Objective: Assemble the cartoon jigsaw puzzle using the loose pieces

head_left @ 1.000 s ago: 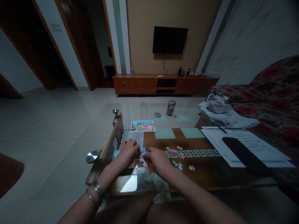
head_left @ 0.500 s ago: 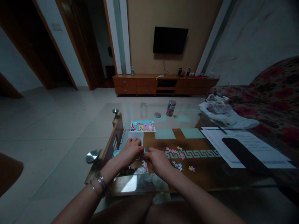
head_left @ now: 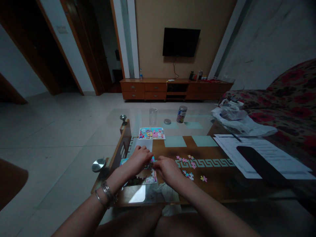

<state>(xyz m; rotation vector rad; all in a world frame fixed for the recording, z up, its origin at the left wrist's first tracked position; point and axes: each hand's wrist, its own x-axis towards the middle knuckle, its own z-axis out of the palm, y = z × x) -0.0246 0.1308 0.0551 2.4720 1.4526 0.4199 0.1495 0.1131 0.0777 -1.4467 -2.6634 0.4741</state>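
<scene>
My left hand (head_left: 138, 160) and my right hand (head_left: 168, 170) meet over a partly assembled jigsaw puzzle (head_left: 147, 177) at the near edge of the glass table. A small blue and pink jigsaw piece (head_left: 152, 159) shows at my left fingertips, and my right fingers curl close beside it. My hands hide much of the puzzle. Several loose pink, blue and yellow pieces (head_left: 189, 175) lie to the right of my right hand. Beyond my hands lies a colourful cartoon picture card (head_left: 151, 133).
The glass table (head_left: 123, 131) has a brown patterned mat beneath it. Farther back stand a drinking glass (head_left: 153, 116), a lid (head_left: 167, 121) and a can (head_left: 181, 114). Papers (head_left: 261, 154) and a long dark object lie right; a plastic bag (head_left: 232, 115) lies beyond.
My left hand has moved right, closer to my right hand, and both hands now meet above the puzzle. The whole view has shifted slightly.
</scene>
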